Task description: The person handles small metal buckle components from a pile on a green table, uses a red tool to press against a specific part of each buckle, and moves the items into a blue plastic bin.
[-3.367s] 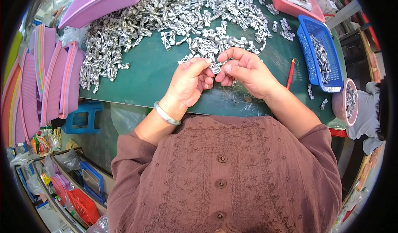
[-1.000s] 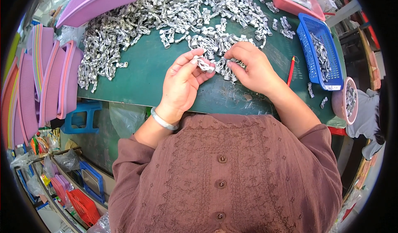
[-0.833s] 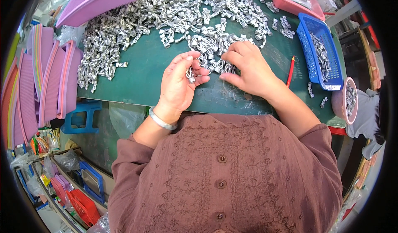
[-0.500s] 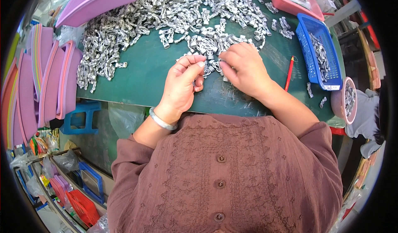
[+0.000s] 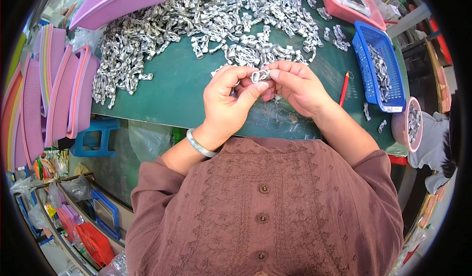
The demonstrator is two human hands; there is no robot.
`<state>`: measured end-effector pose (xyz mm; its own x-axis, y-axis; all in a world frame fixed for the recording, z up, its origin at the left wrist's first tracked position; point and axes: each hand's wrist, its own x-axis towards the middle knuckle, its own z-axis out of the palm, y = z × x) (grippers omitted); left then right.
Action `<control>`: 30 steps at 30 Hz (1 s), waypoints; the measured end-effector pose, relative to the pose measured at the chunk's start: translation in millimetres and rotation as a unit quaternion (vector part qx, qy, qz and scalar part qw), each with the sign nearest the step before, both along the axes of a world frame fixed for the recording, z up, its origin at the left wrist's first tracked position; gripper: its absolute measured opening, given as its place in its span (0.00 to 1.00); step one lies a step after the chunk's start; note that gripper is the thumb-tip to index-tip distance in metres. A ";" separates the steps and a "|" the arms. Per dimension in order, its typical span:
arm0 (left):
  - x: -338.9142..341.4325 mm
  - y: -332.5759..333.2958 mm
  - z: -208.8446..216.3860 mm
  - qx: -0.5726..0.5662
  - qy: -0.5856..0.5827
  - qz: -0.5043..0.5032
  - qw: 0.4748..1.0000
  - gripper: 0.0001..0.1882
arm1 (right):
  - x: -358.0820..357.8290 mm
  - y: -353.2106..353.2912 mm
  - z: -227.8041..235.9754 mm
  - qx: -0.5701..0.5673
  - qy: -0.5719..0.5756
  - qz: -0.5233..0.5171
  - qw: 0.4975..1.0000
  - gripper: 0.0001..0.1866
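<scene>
My left hand (image 5: 231, 101) and my right hand (image 5: 295, 87) meet above the near edge of the green table (image 5: 182, 89). Between their fingertips they pinch one small silver metal clip (image 5: 259, 75). My left wrist wears a pale bangle (image 5: 199, 144). Just beyond the hands lies a small cluster of the same clips (image 5: 255, 54), and a large heap of metal clips (image 5: 196, 15) covers the far half of the table.
A purple tray (image 5: 118, 0) lies at the far left, a pink tray (image 5: 346, 3) at the far right. A blue basket (image 5: 381, 64) and a pink bowl (image 5: 408, 121) hold clips on the right. A red pencil (image 5: 344, 88) lies beside my right hand. Pink trays (image 5: 54, 99) stand stacked at the left.
Both hands have lifted off the clip cluster and drawn toward me. They now hold one clip between them, where half a second ago they were picking among the clips on the table.
</scene>
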<state>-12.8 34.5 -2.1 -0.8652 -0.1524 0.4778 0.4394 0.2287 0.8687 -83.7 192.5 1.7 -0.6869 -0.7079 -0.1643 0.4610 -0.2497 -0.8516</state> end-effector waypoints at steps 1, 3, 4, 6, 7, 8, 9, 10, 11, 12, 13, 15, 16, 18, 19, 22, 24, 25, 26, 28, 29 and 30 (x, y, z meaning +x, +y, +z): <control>-0.1 1.0 0.3 0.003 0.005 0.008 1.000 0.09 | 0.5 -0.1 0.0 -0.001 -0.001 0.011 1.000 0.10; -0.5 3.9 1.3 0.010 0.015 0.025 1.000 0.10 | 1.4 -0.2 0.1 -0.004 -0.003 0.033 0.999 0.10; -0.2 3.9 2.3 0.002 0.016 0.028 0.999 0.10 | 1.3 -0.2 -0.2 -0.003 0.002 0.036 0.999 0.10; 0.5 3.4 4.1 -0.015 0.017 0.035 0.999 0.10 | 1.0 -0.3 -1.2 -0.002 0.012 0.043 0.999 0.10; 0.3 3.0 3.7 -0.021 0.024 0.035 0.999 0.10 | 1.2 -0.4 -1.6 -0.001 0.011 0.042 0.999 0.10; -0.2 2.5 2.9 -0.027 0.031 0.034 0.999 0.11 | 1.3 -0.5 -2.1 0.000 0.010 0.041 0.999 0.10; -0.4 2.1 2.4 -0.033 0.038 0.034 0.998 0.11 | 1.3 -0.7 -2.3 0.001 0.008 0.040 0.999 0.10; -0.3 1.9 2.6 -0.039 0.036 0.039 0.998 0.11 | 1.5 -0.8 -2.1 0.002 0.007 0.042 0.999 0.11; -0.1 1.8 2.9 -0.045 0.034 0.045 0.997 0.12 | 1.9 -0.8 -1.9 0.003 0.006 0.044 0.999 0.11; -0.1 1.7 3.4 -0.051 0.032 0.049 0.997 0.12 | 2.1 -0.7 -1.8 0.003 0.005 0.046 0.999 0.11; 0.0 0.7 4.4 -0.070 0.036 0.048 0.996 0.12 | 1.8 -0.4 -2.0 0.002 0.008 0.053 0.999 0.11; 0.0 -2.0 6.4 -0.107 0.043 0.046 0.992 0.12 | 0.5 0.9 -2.9 -0.001 0.013 0.066 0.998 0.11; -0.8 -2.0 4.7 -0.043 0.005 0.034 0.998 0.11 | -0.2 1.9 -2.4 -0.001 0.015 0.077 0.997 0.11; -2.3 -2.3 0.4 0.084 -0.072 0.012 0.994 0.10 | -1.2 3.3 -0.2 -0.002 0.019 0.099 0.995 0.11; -2.5 -3.7 1.6 0.143 -0.129 -0.014 0.981 0.09 | -0.5 3.5 0.8 -0.013 0.014 0.103 0.995 0.12; -3.4 -6.3 6.5 0.300 -0.277 -0.078 0.910 0.10 | 1.6 4.4 1.4 -0.040 0.010 0.113 0.993 0.13; -3.4 -7.2 4.6 0.344 -0.307 -0.100 0.882 0.10 | 1.1 5.1 -0.9 -0.048 0.020 0.122 0.991 0.13; -3.4 -7.7 3.5 0.365 -0.321 -0.111 0.867 0.10 | 1.1 5.2 -0.5 -0.049 0.019 0.123 0.991 0.13; -3.5 -7.8 3.0 0.374 -0.324 -0.117 0.861 0.10 | 1.3 5.2 0.4 -0.051 0.019 0.124 0.991 0.13; -4.0 -8.2 1.8 0.392 -0.328 -0.130 0.850 0.10 | 1.1 5.1 0.5 -0.053 0.018 0.126 0.990 0.13; -4.1 -8.5 1.4 0.392 -0.328 -0.133 0.849 0.10 | 1.0 5.2 0.3 -0.053 0.018 0.126 0.990 0.13; -4.0 -8.9 1.0 0.392 -0.327 -0.136 0.849 0.10 | 1.0 5.1 0.1 -0.053 0.017 0.127 0.990 0.13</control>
